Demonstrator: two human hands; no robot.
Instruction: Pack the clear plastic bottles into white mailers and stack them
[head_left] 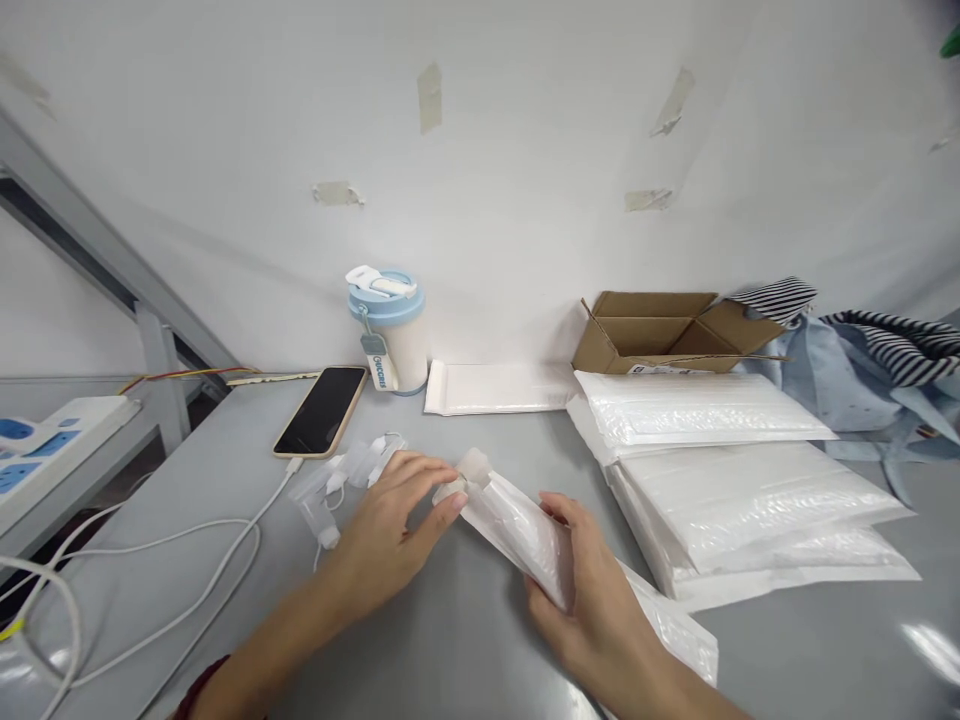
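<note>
My right hand (589, 590) is wrapped around a narrow white bubble mailer (517, 520), which slants across the table toward the upper left. Two rounded, translucent ends, which look like the bottoms of small plastic bottles (474, 466), stick out of the mailer's mouth. At that mouth, my left hand (394, 520) has its thumb and fingertips closed on the nearer bottle end. Beside and behind my left hand lie several small clear squeeze bottles (315, 505) with white caps on tethers. The rest of the bottles in the mailer is hidden.
Stacked white bubble mailers (750, 500) lie on the right, before an open cardboard box (652, 330) and a blue cloth bag (840, 370). One flat mailer (502, 388) rests near the wall. A lidded cup (405, 345), a charging phone (321, 412) and loose white cables (217, 570) are leftward.
</note>
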